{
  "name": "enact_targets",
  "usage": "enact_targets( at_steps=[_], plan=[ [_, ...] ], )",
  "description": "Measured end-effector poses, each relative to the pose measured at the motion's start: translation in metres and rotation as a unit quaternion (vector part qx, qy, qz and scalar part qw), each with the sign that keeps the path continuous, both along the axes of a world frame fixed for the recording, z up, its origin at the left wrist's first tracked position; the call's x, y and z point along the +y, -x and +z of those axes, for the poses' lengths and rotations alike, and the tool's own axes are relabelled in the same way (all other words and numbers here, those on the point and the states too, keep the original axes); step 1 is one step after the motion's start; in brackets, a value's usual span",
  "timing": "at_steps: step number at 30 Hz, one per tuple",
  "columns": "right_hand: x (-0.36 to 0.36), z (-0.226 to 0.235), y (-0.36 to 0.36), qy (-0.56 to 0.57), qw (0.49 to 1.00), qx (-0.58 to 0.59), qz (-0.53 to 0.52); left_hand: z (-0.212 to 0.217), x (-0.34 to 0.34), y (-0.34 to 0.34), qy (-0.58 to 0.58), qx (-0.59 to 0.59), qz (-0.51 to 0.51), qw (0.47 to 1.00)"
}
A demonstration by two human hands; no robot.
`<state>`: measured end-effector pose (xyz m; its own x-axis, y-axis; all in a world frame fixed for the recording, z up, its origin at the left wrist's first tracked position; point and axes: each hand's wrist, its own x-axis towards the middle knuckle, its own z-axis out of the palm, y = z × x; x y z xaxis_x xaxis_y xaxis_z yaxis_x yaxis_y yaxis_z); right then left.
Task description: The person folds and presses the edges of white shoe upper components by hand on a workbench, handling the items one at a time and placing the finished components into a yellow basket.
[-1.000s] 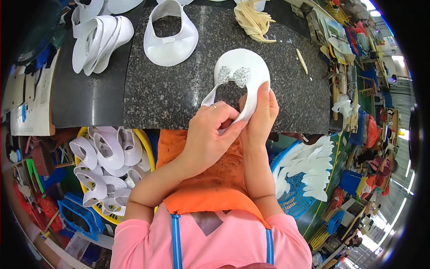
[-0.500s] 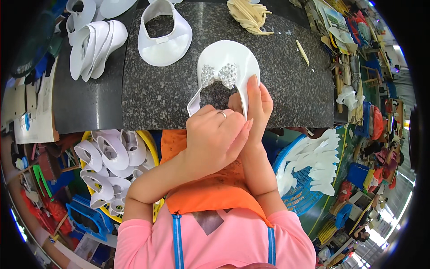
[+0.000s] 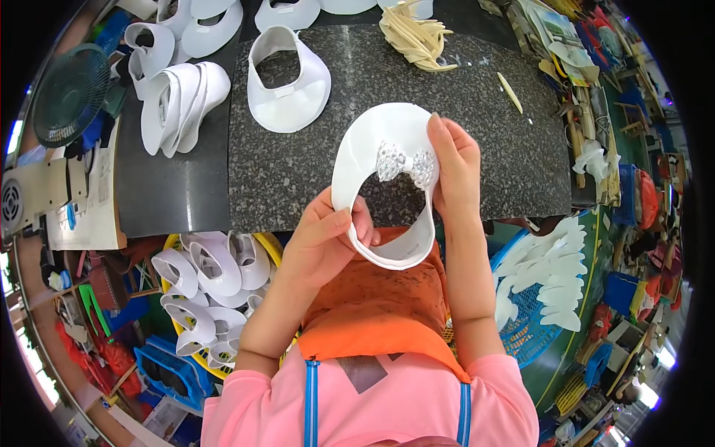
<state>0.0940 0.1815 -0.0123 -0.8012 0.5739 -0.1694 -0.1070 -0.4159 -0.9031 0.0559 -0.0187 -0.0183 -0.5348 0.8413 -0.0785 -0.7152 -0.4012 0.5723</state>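
Note:
Above the near edge of the bench I hold a white, glossy shoe upper [image 3: 371, 135] with its rounded toe pointing away from me. A silvery rhinestone bow [image 3: 406, 162] sits on it, at the far rim of the opening. My left hand [image 3: 330, 232] grips the left side near the back, thumb on the outside and fingers reaching through the opening. At the right of the toe, my right hand [image 3: 456, 165] pinches the edge, thumb and fingers closed on it. A plain white upper [image 3: 290, 104] lies on the dark speckled slab [image 3: 350, 67], beyond my left hand.
Nested white uppers [image 3: 185, 104] stand at the left of the bench, with more behind. Pale slim strips [image 3: 418, 37] lie in a bundle at the back; a single strip [image 3: 510, 92] is farther right. Below the bench, a yellow basket [image 3: 173, 242] and a blue basket [image 3: 527, 320] hold white pieces.
The upper has come nearer to me and turned, its back strap now closed into a full loop. My left hand has moved from the back ends to its left side; my right hand stays on the right side.

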Motion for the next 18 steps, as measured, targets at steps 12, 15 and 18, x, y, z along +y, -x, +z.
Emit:
enact_targets(
  at_steps=[12, 15, 18],
  plan=[
    [-0.003, 0.002, 0.007, -0.414, 0.904, -0.044, -0.103, 0.006, -0.002, -0.001, 0.009, -0.047, 0.079, 0.996],
    [-0.024, 0.042, -0.031, -0.667, 0.745, 0.020, 0.001, 0.013, 0.007, -0.007, 0.077, -0.067, 0.171, 0.980],
    [-0.039, 0.040, -0.029, -0.627, 0.768, 0.022, 0.129, 0.013, 0.010, -0.005, 0.045, -0.054, 0.136, 0.988]
  ],
)
